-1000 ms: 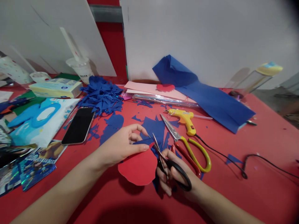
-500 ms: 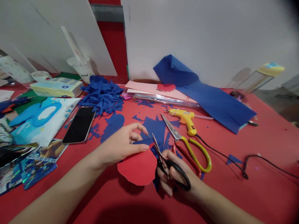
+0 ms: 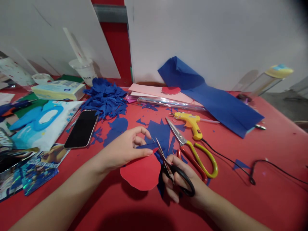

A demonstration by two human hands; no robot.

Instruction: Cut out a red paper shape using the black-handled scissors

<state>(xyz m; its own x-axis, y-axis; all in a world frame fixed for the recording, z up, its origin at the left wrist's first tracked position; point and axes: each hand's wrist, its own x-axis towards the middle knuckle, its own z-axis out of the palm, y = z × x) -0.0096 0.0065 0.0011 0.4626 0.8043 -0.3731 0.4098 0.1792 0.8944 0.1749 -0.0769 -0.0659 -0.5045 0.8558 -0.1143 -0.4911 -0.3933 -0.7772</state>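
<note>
Pinched between the thumb and fingers of my left hand [image 3: 128, 144] is a rounded piece of red paper [image 3: 141, 173] with a wavy edge. My right hand [image 3: 179, 179] grips black-handled scissors [image 3: 184, 181], its fingers through the loops. Their blades point up and to the left, slightly apart, at the right edge of the red paper. Blue paper scraps [image 3: 158, 133] lie on the table beneath and behind both hands. Just right of the black pair rest larger scissors [image 3: 192, 149] with yellow and red handles.
A yellow glue gun [image 3: 192, 123] with a black cord lies behind the large scissors. Further back are a long blue sheet [image 3: 211, 99], pink paper [image 3: 149, 89] and a heap of blue cuttings [image 3: 106, 98]. Left stand a phone [image 3: 81, 130], a wipes pack [image 3: 45, 122] and a cup [image 3: 84, 69].
The red paper and the black scissors have shifted very slightly left. Both hands keep their holds, and everything else on the table stays in place.
</note>
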